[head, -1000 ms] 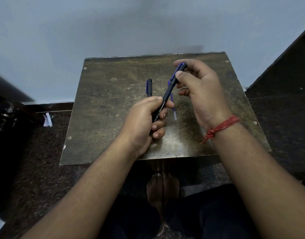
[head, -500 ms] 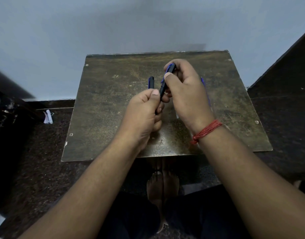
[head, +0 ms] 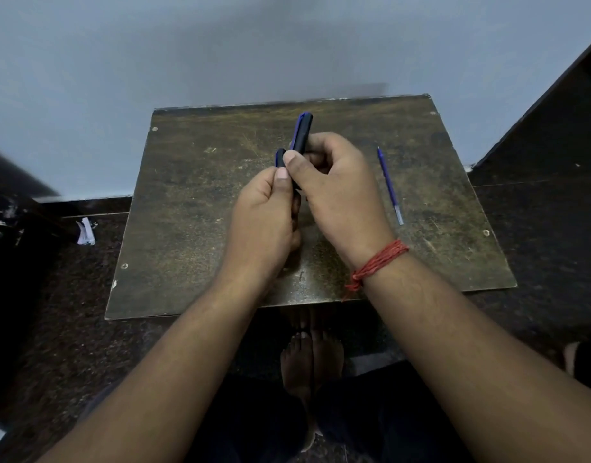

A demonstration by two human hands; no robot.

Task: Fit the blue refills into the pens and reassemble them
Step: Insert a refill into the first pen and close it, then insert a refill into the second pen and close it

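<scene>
Dark plastic with a blue clip, the pen (head: 302, 133) sticks up and away from between the two hands, held above the table (head: 194, 202). The right hand (head: 334, 192) is closed around its upper part, thumb pressed along the barrel, while the left hand (head: 265, 212) is closed on the lower end; the two hands touch, likely so one can steady the body as the other pushes or twists a part home. Just left of the right thumb a second short dark piece (head: 280, 157) shows, though whether the left hand holds it or it lies behind on the table I cannot tell. Well to the right of the right hand, one blue refill (head: 390, 185) lies loose on the table, apparently waiting for another pen.
</scene>
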